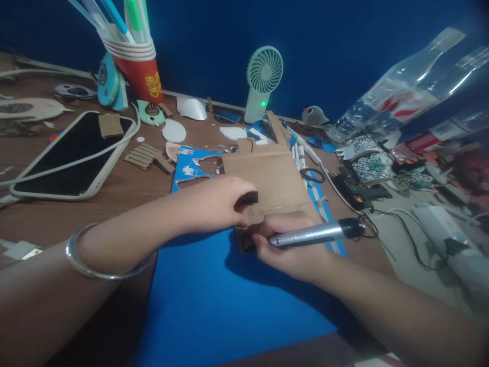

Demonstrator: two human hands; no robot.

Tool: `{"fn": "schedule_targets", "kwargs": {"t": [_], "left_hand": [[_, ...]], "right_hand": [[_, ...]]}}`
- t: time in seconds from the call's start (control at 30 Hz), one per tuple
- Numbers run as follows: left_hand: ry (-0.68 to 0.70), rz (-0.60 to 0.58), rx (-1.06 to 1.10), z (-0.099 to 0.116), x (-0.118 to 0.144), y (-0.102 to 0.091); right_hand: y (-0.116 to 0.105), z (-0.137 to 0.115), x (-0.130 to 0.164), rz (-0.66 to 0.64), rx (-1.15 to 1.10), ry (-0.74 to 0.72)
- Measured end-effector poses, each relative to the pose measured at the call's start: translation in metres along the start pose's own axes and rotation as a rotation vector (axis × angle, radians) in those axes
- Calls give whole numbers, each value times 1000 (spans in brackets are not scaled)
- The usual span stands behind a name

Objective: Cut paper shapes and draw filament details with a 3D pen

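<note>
My right hand [290, 244] grips a silver marker pen [309, 234] with a black end. Its tip is hidden behind the fingers, close to the lower edge of a brown cardboard piece [267, 173]. A dark curved line shows on the cardboard beside that thumb. My left hand [217, 204], with a silver bangle on the wrist, rests over the cardboard's left side. Its fingers curl around a short black piece that looks like a marker cap [250, 198]. Underneath lies a blue board [198, 300], with a ragged cut-out at its upper left.
A phone [69, 158] and cable lie left, below a red paper cup [141, 76] of pens. A small fan [263, 81] stands behind. Scissors [313, 176], a glue gun [359, 191], plastic bottles [405, 86] and a power strip [451, 244] are right. Cardboard scraps [143, 155] lie about.
</note>
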State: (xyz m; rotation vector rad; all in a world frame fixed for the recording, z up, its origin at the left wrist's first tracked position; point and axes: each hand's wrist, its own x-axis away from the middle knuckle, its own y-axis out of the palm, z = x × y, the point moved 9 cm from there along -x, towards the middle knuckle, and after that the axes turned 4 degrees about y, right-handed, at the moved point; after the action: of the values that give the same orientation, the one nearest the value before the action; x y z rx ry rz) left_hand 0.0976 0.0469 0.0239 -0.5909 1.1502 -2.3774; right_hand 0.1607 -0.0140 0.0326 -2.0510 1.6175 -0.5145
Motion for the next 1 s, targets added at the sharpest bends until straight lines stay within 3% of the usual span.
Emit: {"fn": "schedule_targets", "kwargs": {"t": [0.57,0.83,1.0], "left_hand": [[-25,-11,5,-3,0,1],[-1,0,4,-1,0,1],[-4,-5,4,-1,0,1]], "right_hand": [[-12,-4,-1,106,39,-25],[1,0,-3,-1,-60,-29],[0,-2,-3,13,-26,-41]]}}
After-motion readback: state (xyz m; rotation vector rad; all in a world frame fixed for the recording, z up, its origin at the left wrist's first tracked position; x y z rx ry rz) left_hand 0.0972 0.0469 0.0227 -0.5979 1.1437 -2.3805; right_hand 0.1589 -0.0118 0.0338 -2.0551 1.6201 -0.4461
